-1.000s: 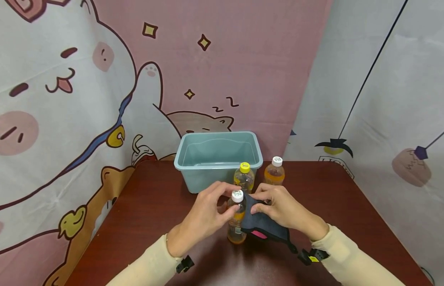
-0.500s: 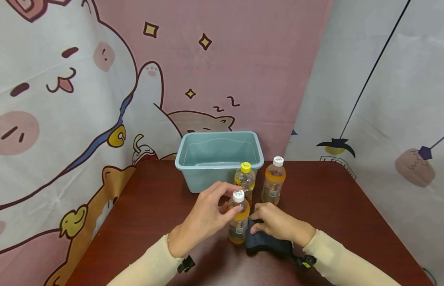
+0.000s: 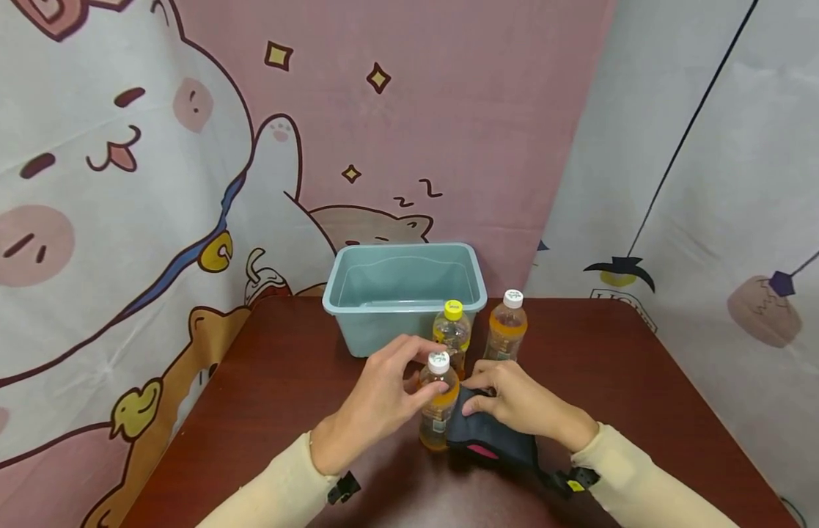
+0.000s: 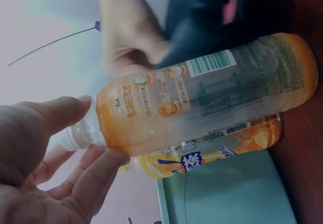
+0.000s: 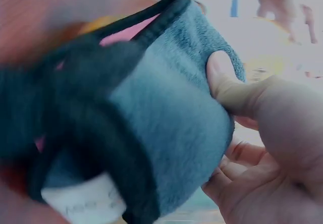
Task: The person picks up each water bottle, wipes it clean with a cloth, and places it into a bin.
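Observation:
Thumb and fingers of my left hand point(image 3: 376, 400) hold the neck of an upright plastic drink bottle point(image 3: 435, 422) with a white cap. Its orange-banded label and barcode show in the left wrist view, where the bottle point(image 4: 202, 93) lies across the picture. Close at its right side, my right hand point(image 3: 518, 402) pinches a dark grey fuzzy cloth point(image 3: 491, 433) with black edging and some pink on its other face. The right wrist view has the cloth point(image 5: 171, 118) large, bent between thumb and fingers, with a white printed tag point(image 5: 86, 201) on it.
Behind the held bottle stands a yellow-capped bottle point(image 3: 452, 334), in front of a light blue plastic bin point(image 3: 366, 323). Another white-capped bottle point(image 3: 507, 326) is further right, its base hidden by my right hand. The brown table point(image 3: 277, 396) meets a cartoon-printed hanging cloth point(image 3: 488, 132).
My right hand has moved the cloth down along the bottle's side and then partly back up. My left hand stays at the bottle's neck.

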The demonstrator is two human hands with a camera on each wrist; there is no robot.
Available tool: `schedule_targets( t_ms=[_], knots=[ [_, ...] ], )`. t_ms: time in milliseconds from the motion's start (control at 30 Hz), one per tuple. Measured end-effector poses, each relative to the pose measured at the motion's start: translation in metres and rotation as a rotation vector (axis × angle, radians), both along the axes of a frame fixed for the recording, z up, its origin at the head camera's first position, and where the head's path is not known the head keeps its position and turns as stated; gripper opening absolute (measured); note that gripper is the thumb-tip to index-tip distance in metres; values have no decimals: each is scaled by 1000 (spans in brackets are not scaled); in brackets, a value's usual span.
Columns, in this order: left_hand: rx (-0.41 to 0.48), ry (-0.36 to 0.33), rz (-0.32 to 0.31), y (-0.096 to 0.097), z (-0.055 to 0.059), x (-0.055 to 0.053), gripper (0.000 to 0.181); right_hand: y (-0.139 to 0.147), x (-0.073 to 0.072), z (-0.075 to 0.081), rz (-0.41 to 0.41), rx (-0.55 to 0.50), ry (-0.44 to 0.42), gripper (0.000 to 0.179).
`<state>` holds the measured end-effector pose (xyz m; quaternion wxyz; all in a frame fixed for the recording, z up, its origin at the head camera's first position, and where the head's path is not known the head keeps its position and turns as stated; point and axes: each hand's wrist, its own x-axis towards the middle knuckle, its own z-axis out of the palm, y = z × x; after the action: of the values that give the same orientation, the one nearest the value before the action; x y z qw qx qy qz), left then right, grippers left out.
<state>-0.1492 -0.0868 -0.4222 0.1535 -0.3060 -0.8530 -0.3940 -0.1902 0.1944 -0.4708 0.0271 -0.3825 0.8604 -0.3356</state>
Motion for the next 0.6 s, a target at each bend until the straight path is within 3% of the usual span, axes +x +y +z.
schedule_targets(
  t_ms=[267,467,600],
  knots=[
    [-12,9,5,0,1,0,47,1,6,32,-72,-104,95,28],
    [-8,-5,8,0,0,2,51,-3,7,40,-92,-136,145,34],
    [-7,-32,-22,0,0,3,51,-2,8,42,-103,-143,132,33]
  ],
)
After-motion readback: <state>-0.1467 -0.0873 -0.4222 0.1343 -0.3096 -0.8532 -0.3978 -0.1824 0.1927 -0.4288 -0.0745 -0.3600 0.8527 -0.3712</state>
